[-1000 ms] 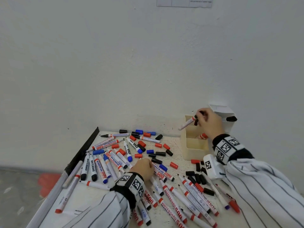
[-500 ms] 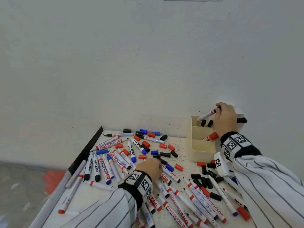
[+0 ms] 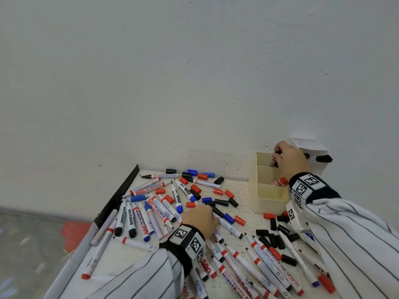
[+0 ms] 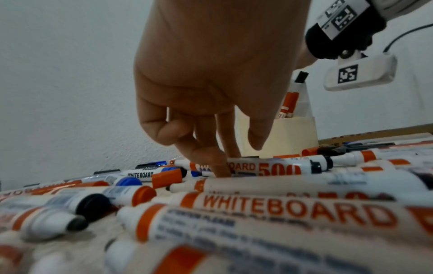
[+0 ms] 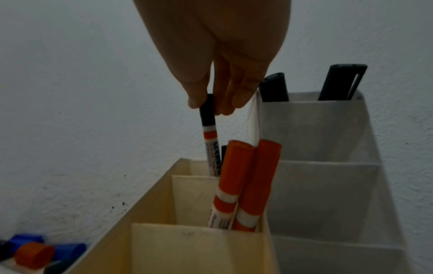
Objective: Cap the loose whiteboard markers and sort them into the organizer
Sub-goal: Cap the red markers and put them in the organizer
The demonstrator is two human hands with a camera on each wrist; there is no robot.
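My right hand (image 5: 215, 103) pinches the black cap of a whiteboard marker (image 5: 209, 133) with an orange band. The marker hangs upright, its lower end inside the back compartment of the cream organizer (image 5: 187, 250). Two red-capped markers (image 5: 246, 176) lean in the middle compartment. In the head view the right hand (image 3: 289, 158) is over the organizer (image 3: 269, 201) at the table's back right. My left hand (image 3: 200, 219) rests on the pile of loose markers (image 3: 151, 212). Its straight fingertips (image 4: 220, 166) touch a "WHITEBOARD 500" marker (image 4: 276, 166), and the thumb stands apart.
A grey-white organizer (image 5: 316, 129) with black markers stands right of the cream one, against the wall. Loose red, blue and black caps (image 3: 218, 192) lie scattered mid-table, more black caps (image 3: 272, 238) front right. A dark strip (image 3: 116, 201) edges the table's left side.
My right hand turned the black-capped marker from a slant above the organizer to upright and lowered it into the back compartment. The left hand stayed on the pile.
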